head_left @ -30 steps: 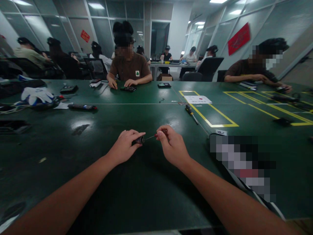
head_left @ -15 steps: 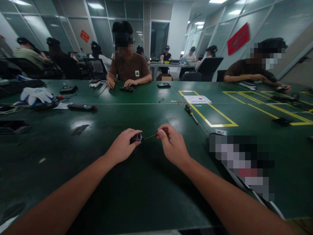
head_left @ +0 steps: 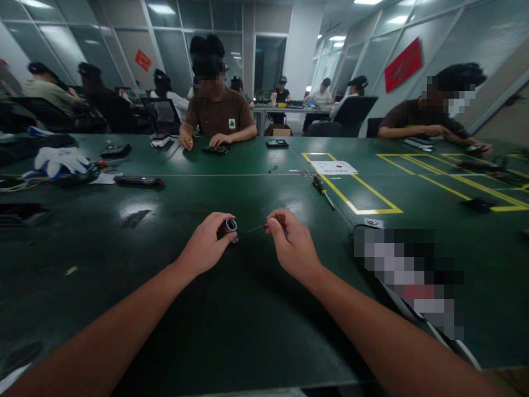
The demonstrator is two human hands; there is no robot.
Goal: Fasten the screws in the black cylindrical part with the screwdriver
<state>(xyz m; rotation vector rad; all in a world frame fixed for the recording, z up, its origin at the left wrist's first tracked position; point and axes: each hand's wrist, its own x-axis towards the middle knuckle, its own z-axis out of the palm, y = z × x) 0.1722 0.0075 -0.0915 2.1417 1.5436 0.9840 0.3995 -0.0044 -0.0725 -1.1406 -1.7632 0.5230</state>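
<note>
My left hand is closed around a dark, short cylinder with a pale ring at its open end, which faces toward me and to the right. A small grey piece shows just below that end, by my thumb; its kind is too small to make out. In my right hand is a small screwdriver with a reddish handle, pinched between thumb and fingers. Its thin shaft points left at the cylinder, with a small gap between the tip and the cylinder. Both hands are above the green table.
A yellow-and-black screwdriver lies beyond my right hand, near yellow tape rectangles. A partly blurred dark case lies at the right. White gloves and a black cylindrical tool are at the left. Two people sit opposite.
My left hand has tilted the cylinder and drawn it slightly up and left, so its open end shows more. The screwdriver tip now stands apart from it. My right hand has barely moved.
</note>
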